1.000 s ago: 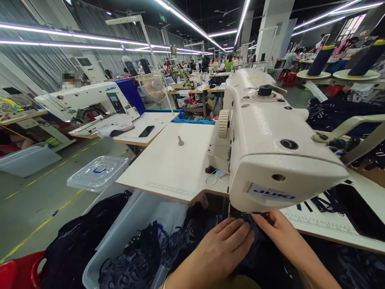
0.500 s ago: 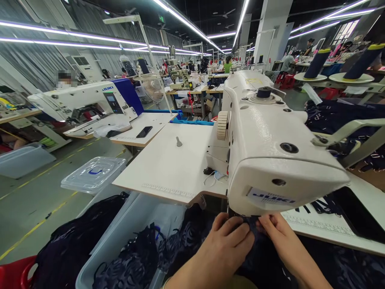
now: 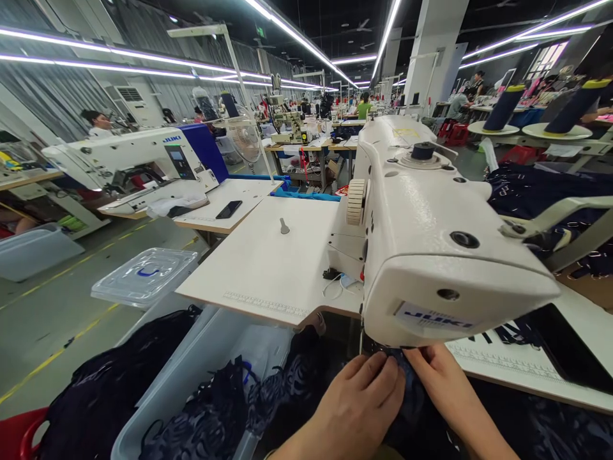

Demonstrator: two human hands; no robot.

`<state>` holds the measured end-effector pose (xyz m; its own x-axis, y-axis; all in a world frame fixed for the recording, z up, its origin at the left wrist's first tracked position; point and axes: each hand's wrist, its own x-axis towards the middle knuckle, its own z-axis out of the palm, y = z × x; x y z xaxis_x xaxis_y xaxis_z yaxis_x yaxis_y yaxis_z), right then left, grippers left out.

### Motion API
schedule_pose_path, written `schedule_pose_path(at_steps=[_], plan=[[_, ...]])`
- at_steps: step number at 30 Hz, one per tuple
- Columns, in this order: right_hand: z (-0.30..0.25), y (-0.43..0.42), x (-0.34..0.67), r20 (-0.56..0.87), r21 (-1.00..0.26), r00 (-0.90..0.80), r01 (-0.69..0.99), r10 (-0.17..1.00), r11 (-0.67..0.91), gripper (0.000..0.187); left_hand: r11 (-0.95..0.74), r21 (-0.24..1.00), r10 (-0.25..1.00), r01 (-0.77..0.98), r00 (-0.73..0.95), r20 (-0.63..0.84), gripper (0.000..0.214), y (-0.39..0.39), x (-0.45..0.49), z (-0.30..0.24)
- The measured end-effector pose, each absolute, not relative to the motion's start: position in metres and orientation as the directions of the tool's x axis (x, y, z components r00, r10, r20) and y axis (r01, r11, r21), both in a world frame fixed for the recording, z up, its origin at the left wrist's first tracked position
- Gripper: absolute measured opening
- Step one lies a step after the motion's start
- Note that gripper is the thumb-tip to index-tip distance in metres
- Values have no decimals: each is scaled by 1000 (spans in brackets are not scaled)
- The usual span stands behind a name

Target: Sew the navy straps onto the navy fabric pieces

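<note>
A white JUKI sewing machine [image 3: 450, 255] stands in front of me, its head hiding the needle area. Just under that head, my left hand [image 3: 364, 396] is closed on dark navy fabric [image 3: 412, 402], fingers bunched at its upper edge. My right hand [image 3: 435, 370] pinches the same fabric a little to the right, thumb and fingertips close to the machine. The fabric hangs down between the two hands. Their fingertips are partly hidden by the machine head and the cloth.
A pale plastic bin [image 3: 158, 396] with navy lacy pieces sits at lower left, its lid [image 3: 146, 275] beyond. On the white table [image 3: 249, 268] lies a small grey piece [image 3: 284, 225]. A black phone-like slab [image 3: 569, 345] rests at right. Thread cones [image 3: 505, 108] stand behind.
My left hand's fingers have shifted slightly and drawn together on the fabric. My right hand has moved slightly left, still pinching. The view has tilted a little.
</note>
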<state>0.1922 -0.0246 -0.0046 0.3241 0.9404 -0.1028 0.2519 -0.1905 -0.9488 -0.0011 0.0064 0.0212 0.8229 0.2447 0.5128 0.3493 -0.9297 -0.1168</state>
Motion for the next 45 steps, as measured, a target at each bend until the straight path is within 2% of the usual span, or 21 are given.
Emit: schedule_pose_path(at_steps=[6,11,13,18,23,29,41,45], plan=[[11,-6,202,13,-880,191,468,981,-79,30,-837,-231,315,496,782,538,36,-8,13,11],[-1,10,206,326,-713,101,679,940,174,27,-783,-239,356,574,729,585,33,-15,23,8],[-10,14,208,392,-660,80,719,917,220,24,-772,-232,364,592,711,602,33,-15,26,7],[-17,19,215,433,-627,79,742,898,237,18,-767,-219,376,603,699,609,31,-14,29,7],[-17,22,218,456,-602,76,760,887,244,27,-755,-230,376,614,693,616,30,-15,30,10],[-16,26,218,482,-580,70,773,873,258,28,-738,-210,403,641,668,625,29,-16,35,11],[-20,25,209,513,-582,90,768,854,269,25,-734,-195,411,651,654,635,27,-17,35,12],[-22,24,209,511,-584,90,766,855,268,23,-717,-155,428,680,605,671,27,-16,34,12]])
